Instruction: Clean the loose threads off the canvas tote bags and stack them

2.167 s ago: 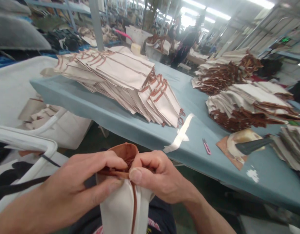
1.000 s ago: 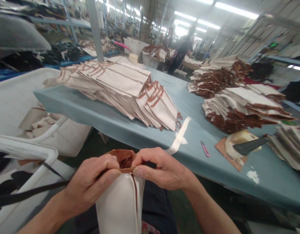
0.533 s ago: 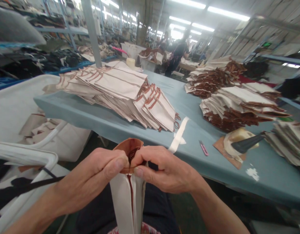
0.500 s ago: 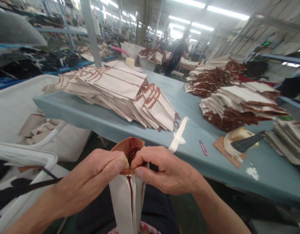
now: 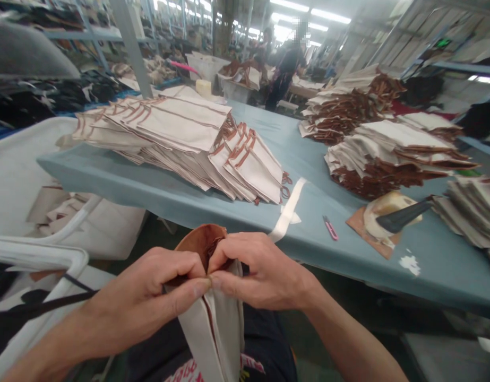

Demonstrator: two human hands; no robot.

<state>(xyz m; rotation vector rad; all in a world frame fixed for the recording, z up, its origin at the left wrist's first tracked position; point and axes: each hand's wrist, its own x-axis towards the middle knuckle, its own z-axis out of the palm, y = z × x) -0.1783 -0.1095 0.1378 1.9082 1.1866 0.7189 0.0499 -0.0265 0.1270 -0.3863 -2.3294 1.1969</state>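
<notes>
A cream fabric bag [image 5: 224, 323] with a brown lining and brown rim stands upright over my lap, its mouth towards the top. My left hand [image 5: 169, 286] pinches the near edge of that mouth between thumb and fingers. Right beside it, my right hand [image 5: 248, 270] grips the same edge, the two thumb tips almost touching. A brown-edged seam runs down the bag below my thumbs. Brown cord-like strands show inside the opening, partly hidden by my fingers.
On the blue-covered table [image 5: 157, 199] lies a pile of cream pieces with brown trim [image 5: 181, 127]. Stacks of brown-lined pieces [image 5: 388, 154] stand at right. Nearer are pink thread snips [image 5: 330, 228], a cream strip [image 5: 288, 209] and a black-handled tool [image 5: 400, 217]. A white bin [image 5: 105, 233] stands left.
Both hands have drawn closer together on the bag's rim, and my fingertips now cover the brown edge between them. The bag leans slightly more. The view has shifted a little.
</notes>
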